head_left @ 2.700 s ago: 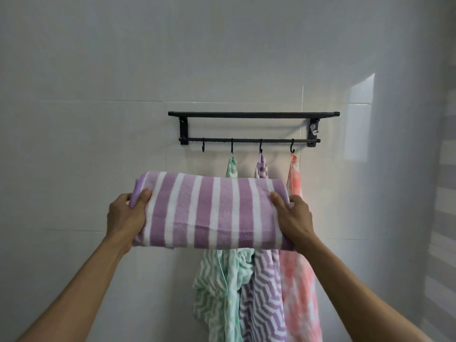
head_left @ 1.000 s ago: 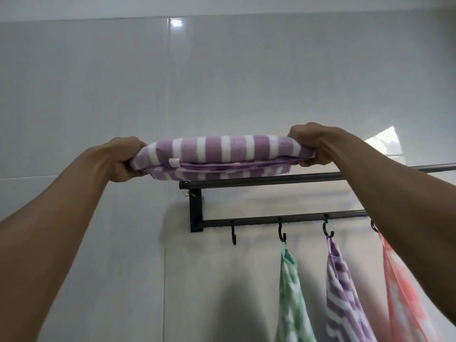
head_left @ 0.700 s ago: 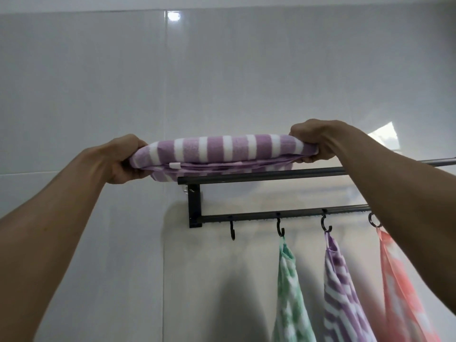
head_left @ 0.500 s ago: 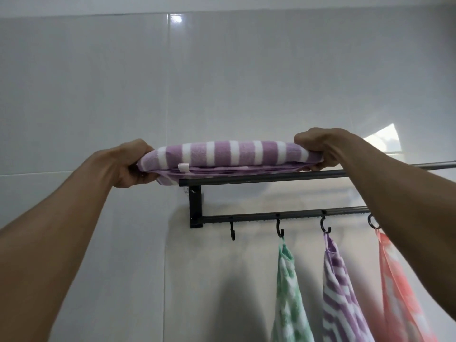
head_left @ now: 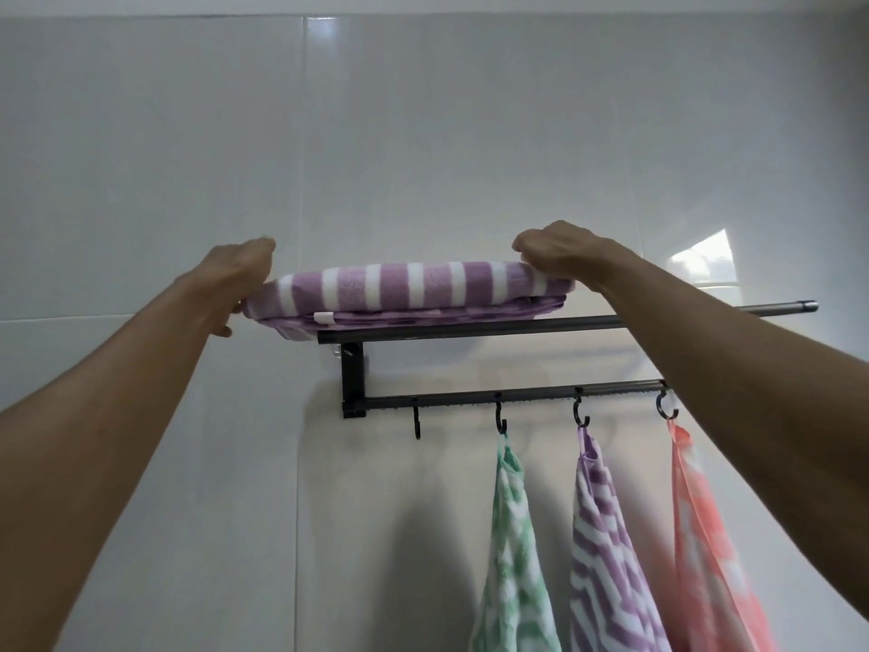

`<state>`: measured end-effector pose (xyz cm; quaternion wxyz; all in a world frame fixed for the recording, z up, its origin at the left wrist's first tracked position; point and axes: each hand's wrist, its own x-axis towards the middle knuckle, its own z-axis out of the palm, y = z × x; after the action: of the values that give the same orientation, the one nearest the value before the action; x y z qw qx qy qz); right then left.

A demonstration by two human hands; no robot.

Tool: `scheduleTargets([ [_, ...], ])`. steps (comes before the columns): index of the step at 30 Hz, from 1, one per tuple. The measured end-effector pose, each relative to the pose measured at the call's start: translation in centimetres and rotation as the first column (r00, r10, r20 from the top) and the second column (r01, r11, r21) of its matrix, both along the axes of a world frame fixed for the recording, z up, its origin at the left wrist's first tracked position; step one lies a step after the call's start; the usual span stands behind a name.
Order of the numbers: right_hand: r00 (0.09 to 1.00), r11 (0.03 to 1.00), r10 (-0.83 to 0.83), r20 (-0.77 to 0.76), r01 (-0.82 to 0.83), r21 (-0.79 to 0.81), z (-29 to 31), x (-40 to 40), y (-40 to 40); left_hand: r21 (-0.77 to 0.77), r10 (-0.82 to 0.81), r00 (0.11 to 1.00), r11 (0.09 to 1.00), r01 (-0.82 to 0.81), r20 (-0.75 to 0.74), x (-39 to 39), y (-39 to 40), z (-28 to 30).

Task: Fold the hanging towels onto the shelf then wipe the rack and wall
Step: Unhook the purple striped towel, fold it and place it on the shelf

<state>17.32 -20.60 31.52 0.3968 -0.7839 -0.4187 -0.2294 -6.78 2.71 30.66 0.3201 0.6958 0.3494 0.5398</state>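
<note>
**Folded striped towel set on the rack's top shelf**

Purple-and-white striped towel (head_left: 404, 290), folded into a thick flat bundle, lies on the left end of the black wall rack (head_left: 470, 324), on its top shelf bar. Its left edge overhangs the end of the rack, and a small white tag shows on the lower front fold.

Left hand (head_left: 235, 280) is at the towel's left end, palm over the top corner with the fingers curled down around the edge and the thumb below, gripping it. Right hand (head_left: 552, 251) lies on top of the towel's right end, knuckles up, fingers bent down onto the cloth; whether they wrap under the fold cannot be told from this angle. Both forearms reach up from the bottom corners of the view.

Below the shelf a lower rail (head_left: 508, 396) carries four black hooks. The leftmost hook (head_left: 417, 424) is bare. On the next three hang a green-and-white towel (head_left: 510, 557), a purple-and-white zigzag towel (head_left: 606, 557) and a coral-pink towel (head_left: 705, 534), side by side. Behind everything is a white tiled wall (head_left: 423, 134), with a bright reflection at the right.
</note>
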Motion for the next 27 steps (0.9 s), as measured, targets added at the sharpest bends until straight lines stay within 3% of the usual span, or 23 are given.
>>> scheduleTargets([
  [6, 0.991, 0.999, -0.015, 0.134, 0.011, 0.030, -1.7, -1.6, -1.8, 0.169, 0.268, 0.954, 0.942, -0.289, 0.137, 1.1, -3.3, -1.0],
  [11, 0.980, 0.986, 0.074, 0.184, -0.100, 0.134, -4.2, -2.2, -4.7, 0.301, 0.331, 0.902, 0.862, -0.409, 0.277, 1.0, -7.3, -3.6],
  [14, 0.964, 0.982, 0.110, 0.240, -0.142, 0.121, -6.2, -2.5, -6.6, 0.312, 0.287, 0.907, 0.871, -0.381, 0.307, 1.3, -10.0, -5.8],
  [20, 0.959, 0.968, 0.235, 0.161, -0.246, 0.054, -12.7, -2.8, -10.7, 0.301, 0.218, 0.953, 0.913, -0.276, 0.213, 2.7, -16.0, -13.4],
  [27, 0.950, 0.947, 0.309, -0.054, -0.312, -0.076, -21.6, -1.7, -13.0, 0.075, 0.064, 0.998, 0.995, -0.065, 0.018, 4.1, -18.6, -23.2],
])
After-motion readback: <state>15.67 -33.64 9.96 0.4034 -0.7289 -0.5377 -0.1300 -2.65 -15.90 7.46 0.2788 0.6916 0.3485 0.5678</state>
